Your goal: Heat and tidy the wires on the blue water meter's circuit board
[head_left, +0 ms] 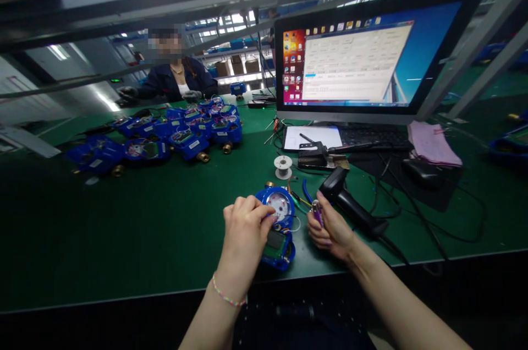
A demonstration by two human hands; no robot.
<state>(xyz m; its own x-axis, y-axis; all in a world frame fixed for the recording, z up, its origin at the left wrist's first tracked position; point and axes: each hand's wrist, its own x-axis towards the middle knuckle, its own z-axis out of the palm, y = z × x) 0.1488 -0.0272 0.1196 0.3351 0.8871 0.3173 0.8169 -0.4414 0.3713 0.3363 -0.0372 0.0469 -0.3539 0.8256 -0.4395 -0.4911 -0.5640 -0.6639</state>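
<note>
A blue water meter (264,194) lies at the front of the green bench, its round white dial (280,207) facing up and its lower housing open over a green circuit board (273,248). My left hand (247,223) is closed in a pinch over the dial's left side, on a thin wire (291,215) that runs right and joins a white loop. Just right of the meter, my right hand (330,229) is wrapped round a purple lighter (317,213) with a metal top. Thin coloured leads (301,201) with green clips lie between the meter and this hand.
A black barcode scanner (355,207) lies right of my right hand. Behind are a solder spool (283,166), a black holder (319,157), a keyboard (371,138) and a monitor (350,64). Several blue meters (190,141) crowd the back left, near a gloved co-worker (173,80).
</note>
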